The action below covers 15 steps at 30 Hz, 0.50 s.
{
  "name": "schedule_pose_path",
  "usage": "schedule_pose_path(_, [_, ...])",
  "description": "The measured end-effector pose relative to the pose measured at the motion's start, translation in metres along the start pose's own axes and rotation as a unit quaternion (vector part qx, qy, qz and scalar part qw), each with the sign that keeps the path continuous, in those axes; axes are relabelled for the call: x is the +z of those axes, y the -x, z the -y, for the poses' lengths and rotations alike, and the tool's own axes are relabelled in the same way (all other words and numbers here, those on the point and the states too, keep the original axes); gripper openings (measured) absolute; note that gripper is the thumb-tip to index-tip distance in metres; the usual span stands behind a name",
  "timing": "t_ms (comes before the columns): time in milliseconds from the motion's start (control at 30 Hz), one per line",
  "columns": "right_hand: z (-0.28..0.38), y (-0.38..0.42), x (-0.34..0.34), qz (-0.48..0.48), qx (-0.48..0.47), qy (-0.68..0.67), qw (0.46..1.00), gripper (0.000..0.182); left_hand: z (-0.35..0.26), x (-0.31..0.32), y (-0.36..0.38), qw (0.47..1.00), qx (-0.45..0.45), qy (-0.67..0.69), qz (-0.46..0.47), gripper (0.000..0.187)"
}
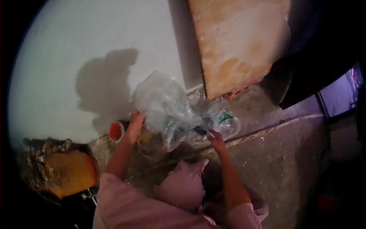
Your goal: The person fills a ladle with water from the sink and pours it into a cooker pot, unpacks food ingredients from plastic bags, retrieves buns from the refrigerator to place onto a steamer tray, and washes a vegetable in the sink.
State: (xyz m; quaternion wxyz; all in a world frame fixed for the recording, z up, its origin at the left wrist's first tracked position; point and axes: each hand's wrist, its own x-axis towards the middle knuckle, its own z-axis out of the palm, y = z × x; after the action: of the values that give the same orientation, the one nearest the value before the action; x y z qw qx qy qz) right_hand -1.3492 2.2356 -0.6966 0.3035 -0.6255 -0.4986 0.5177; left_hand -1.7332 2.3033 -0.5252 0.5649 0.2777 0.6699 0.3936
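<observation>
A large crumpled clear plastic bag (162, 101) spreads in front of me, raised at its left part against the pale wall. My left hand (137, 120) is closed on the bag's left edge. At the lower right, my right hand (216, 140) has its fingers bent together at the edge of the plastic. Beside those fingertips a small dark patch (200, 130) shows in the plastic; what it is I cannot make out. More clear plastic with green markings (225, 117) lies just beyond my right hand.
A white container with red inside (115, 131) stands left of my left hand. An orange-yellow object with a clumpy top (70, 171) is at the far left. A large tan board (240, 45) leans at the back. A raised floor edge (267, 131) runs across.
</observation>
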Motion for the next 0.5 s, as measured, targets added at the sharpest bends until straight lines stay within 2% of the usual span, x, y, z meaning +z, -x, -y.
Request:
schedule_pose_path(33, [0.001, -0.004, 0.004, 0.026, 0.01, -0.019, 0.999, 0.045, 0.001, -0.001, -0.008, 0.977, 0.118, -0.158, -0.08, 0.042])
schedule_pose_path(67, [0.002, -0.005, 0.006, 0.038, 0.047, -0.075, 0.995, 0.046, 0.005, -0.002, -0.011, 0.937, 0.224, -0.24, -0.123, 0.043])
schedule_pose_path(100, [0.014, -0.002, 0.005, 0.047, 0.085, -0.13, 0.987, 0.047, 0.005, 0.0, -0.011, 0.872, 0.317, -0.323, -0.185, 0.044])
schedule_pose_path(167, [0.044, 0.007, 0.001, 0.064, 0.132, -0.211, 0.966, 0.05, -0.011, 0.042, 0.017, 0.771, 0.485, -0.339, -0.236, 0.044])
schedule_pose_path(200, [0.061, 0.013, -0.001, 0.074, 0.14, -0.237, 0.959, 0.053, 0.01, 0.055, 0.008, 0.814, 0.462, -0.301, -0.182, 0.047])
schedule_pose_path(267, [0.083, 0.022, -0.002, 0.087, 0.144, -0.265, 0.949, 0.057, 0.037, 0.095, 0.002, 0.764, 0.499, -0.387, -0.136, 0.051])
schedule_pose_path(300, [0.092, 0.025, -0.002, 0.091, 0.142, -0.268, 0.949, 0.06, 0.053, 0.116, 0.002, 0.735, 0.485, -0.462, -0.109, 0.055])
schedule_pose_path(367, [0.094, 0.03, 0.002, 0.082, 0.139, -0.277, 0.947, 0.061, 0.128, 0.15, -0.036, 0.747, 0.428, -0.506, 0.054, 0.058])
schedule_pose_path(433, [0.088, 0.037, 0.006, 0.058, 0.14, -0.289, 0.945, 0.06, 0.2, 0.173, -0.053, 0.766, 0.429, -0.468, 0.105, 0.056])
schedule_pose_path(500, [0.08, 0.043, 0.001, 0.057, 0.152, -0.278, 0.947, 0.061, 0.183, 0.183, -0.019, 0.766, 0.439, -0.464, 0.064, 0.051])
